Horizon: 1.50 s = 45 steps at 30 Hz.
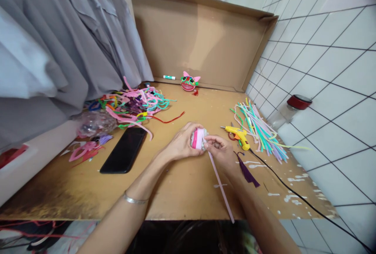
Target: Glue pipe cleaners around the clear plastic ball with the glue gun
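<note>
Over the middle of the table, my left hand (185, 141) is closed around a small rounded form (199, 138) banded in bright pink and pale lilac. Its fingers and thumb wrap the left side and hide part of it. My right hand (217, 146) pinches a pale lilac pipe cleaner (221, 185) against the right side of this form. From those fingertips the loose length of the pipe cleaner slants down past the table's front edge. What the form is made of underneath cannot be made out.
Right of my hands lie a yellow glue gun (238, 134) with a black cord, a purple tassel (248, 173) and a pipe cleaner bundle (261, 128). Leftward are a black phone (123, 151) and a tangled pipe cleaner pile (138, 101). A decorated face figure (189, 82) sits by the cardboard (188, 38).
</note>
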### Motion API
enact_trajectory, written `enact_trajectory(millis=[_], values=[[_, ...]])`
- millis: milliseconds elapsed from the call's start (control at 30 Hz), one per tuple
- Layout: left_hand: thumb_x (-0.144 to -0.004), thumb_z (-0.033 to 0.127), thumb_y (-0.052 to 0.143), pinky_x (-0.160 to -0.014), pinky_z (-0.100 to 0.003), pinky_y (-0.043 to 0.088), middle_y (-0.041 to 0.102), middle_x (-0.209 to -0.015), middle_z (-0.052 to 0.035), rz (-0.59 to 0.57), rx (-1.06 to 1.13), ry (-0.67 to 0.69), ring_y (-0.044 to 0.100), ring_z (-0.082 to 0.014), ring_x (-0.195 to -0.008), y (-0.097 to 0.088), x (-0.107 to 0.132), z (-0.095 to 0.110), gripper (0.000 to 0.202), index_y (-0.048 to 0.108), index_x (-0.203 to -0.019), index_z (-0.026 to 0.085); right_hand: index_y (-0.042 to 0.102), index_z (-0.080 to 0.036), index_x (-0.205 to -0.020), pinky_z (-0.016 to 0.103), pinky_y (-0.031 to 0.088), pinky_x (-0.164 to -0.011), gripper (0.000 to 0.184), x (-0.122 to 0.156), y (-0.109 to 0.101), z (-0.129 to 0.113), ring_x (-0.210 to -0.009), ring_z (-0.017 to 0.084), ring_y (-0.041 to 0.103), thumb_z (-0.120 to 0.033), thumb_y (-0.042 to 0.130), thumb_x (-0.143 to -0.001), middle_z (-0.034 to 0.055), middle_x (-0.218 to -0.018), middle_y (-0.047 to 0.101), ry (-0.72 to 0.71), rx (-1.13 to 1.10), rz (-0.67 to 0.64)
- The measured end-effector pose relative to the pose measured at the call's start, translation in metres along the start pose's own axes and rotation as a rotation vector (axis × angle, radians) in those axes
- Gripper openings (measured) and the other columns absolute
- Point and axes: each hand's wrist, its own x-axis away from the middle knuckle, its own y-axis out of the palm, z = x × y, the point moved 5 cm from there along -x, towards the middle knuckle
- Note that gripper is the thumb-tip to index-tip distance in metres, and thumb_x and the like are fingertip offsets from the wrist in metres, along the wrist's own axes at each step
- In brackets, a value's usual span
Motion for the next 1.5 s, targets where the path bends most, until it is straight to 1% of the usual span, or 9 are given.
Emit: enact_trajectory(millis=[267,533,700,967,1200,1333,1500], values=[[-0.062,0.027,0.079,-0.102,-0.041,0.046,0.056,-0.125,-0.0094,-0.003,0.002,0.031,0.056,-0.0266,-0.118,0.0012,0.0004,-0.0010,0.064,0.052,-0.120,0.023,0.073,-0.020,-0.083,0.023,0.046,-0.056,0.020,0.0012,0.0005,-0.0018,-0.060,0.012,0.055,-0.032,0.072,-0.067,-0.0008,-0.066,0.062,-0.039,0.031,0.000],[-0.063,0.026,0.079,-0.101,-0.040,0.047,0.057,-0.125,-0.0089,-0.005,0.015,0.032,0.057,-0.0262,-0.117,0.0007,0.0008,-0.0003,0.063,0.052,-0.120,0.023,0.072,-0.020,-0.082,0.023,0.045,-0.054,0.020,0.0015,0.0019,-0.0010,-0.058,0.012,0.052,-0.032,0.072,-0.066,-0.0013,-0.064,0.061,-0.025,0.020,0.000],[-0.064,0.025,0.079,-0.103,-0.041,0.045,0.055,-0.126,-0.0094,-0.025,0.017,0.028,0.055,-0.0260,-0.119,0.0002,0.0008,0.0014,0.061,0.052,-0.119,0.023,0.072,-0.020,-0.084,0.023,0.043,-0.053,0.021,0.0020,0.0019,0.0003,-0.057,0.011,0.053,-0.031,0.072,-0.066,-0.0020,-0.063,0.059,-0.017,0.015,-0.007],[-0.066,0.027,0.079,-0.105,-0.043,0.044,0.054,-0.129,-0.0100,-0.041,0.033,0.043,0.053,-0.0268,-0.123,0.0001,0.0010,0.0008,0.060,0.053,-0.121,0.024,0.070,-0.019,-0.082,0.022,0.039,-0.050,0.021,0.0021,0.0026,-0.0028,-0.053,0.009,0.049,-0.030,0.072,-0.064,-0.0038,-0.061,0.057,0.009,-0.005,-0.004],[-0.067,0.027,0.080,-0.106,-0.042,0.043,0.055,-0.128,-0.0109,-0.037,0.044,0.081,0.052,-0.0272,-0.125,0.0017,0.0009,-0.0014,0.060,0.054,-0.121,0.022,0.070,-0.019,-0.083,0.022,0.039,-0.050,0.022,0.0019,0.0032,-0.0027,-0.053,0.009,0.048,-0.031,0.071,-0.065,-0.0034,-0.061,0.057,0.000,0.005,-0.009],[-0.066,0.027,0.080,-0.106,-0.042,0.043,0.055,-0.128,-0.0110,-0.036,0.044,0.075,0.052,-0.0279,-0.125,0.0015,0.0009,-0.0019,0.060,0.055,-0.120,0.022,0.071,-0.019,-0.084,0.022,0.039,-0.049,0.022,0.0014,0.0024,0.0001,-0.052,0.009,0.047,-0.031,0.072,-0.065,-0.0036,-0.061,0.056,-0.004,0.001,-0.013],[-0.066,0.028,0.081,-0.105,-0.042,0.044,0.055,-0.127,-0.0109,-0.036,0.045,0.073,0.052,-0.0282,-0.125,0.0010,0.0011,-0.0009,0.058,0.056,-0.118,0.021,0.071,-0.019,-0.084,0.022,0.041,-0.050,0.020,0.0014,0.0025,0.0017,-0.054,0.009,0.050,-0.030,0.072,-0.066,-0.0032,-0.062,0.057,-0.018,-0.002,-0.016]])
